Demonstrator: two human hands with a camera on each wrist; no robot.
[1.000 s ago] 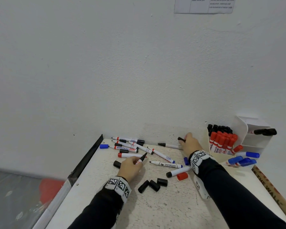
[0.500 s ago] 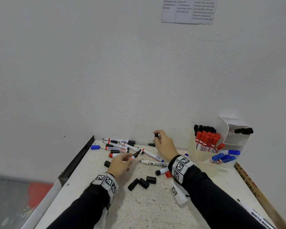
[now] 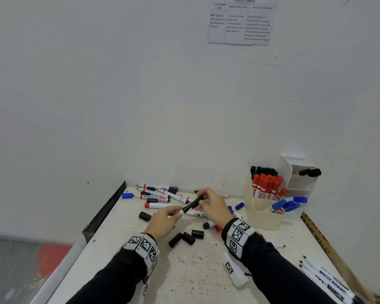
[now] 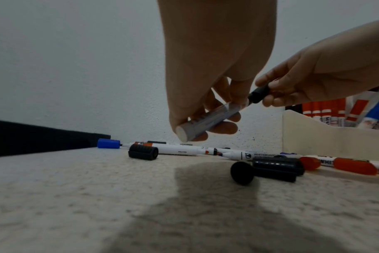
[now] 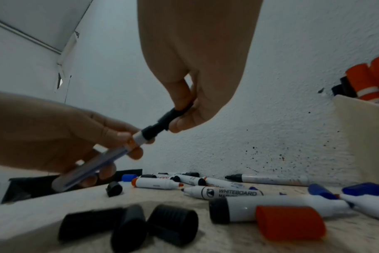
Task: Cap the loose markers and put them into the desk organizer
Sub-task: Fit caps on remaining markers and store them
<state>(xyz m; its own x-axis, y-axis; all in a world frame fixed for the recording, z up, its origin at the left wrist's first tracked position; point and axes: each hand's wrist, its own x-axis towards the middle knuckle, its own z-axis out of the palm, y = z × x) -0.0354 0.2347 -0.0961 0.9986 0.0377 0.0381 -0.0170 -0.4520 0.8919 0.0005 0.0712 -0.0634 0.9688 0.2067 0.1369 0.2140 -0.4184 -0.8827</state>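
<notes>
— While the left hand (image 3: 162,222) holds the white marker (image 4: 208,123) by its barrel, fingers curled around it, what does the right hand (image 3: 213,207) do?

— It pinches a black cap (image 5: 173,116) between thumb and fingertips and brings it onto the marker's tip. Both are in the air above the table (image 3: 184,270), in front of the wall. I think the cap is partly on, but the wrist views do not show if it is fully seated.

— How should this step be done well?

— Keep cap and barrel on one straight line, then push along that line until it seems to lock. A tilted cap may crush the tip or slip off later.

— And after that?

— The marker should go to the cream desk organizer (image 3: 263,218), which stands at the right near the wall and already holds red, black and blue markers.

— What lies around?

— Three loose black caps (image 3: 187,238) lie just under the hands, one more black cap (image 3: 144,216) to the left, a red cap (image 5: 290,222) near the right wrist. Uncapped markers (image 3: 160,194) lie in a pile by the wall, and more white markers (image 3: 329,279) at the near right edge.

— Does something block the way?

— Blue-capped markers (image 3: 239,206) lie between the hands and the organizer, so the hand should pass over them.
</notes>
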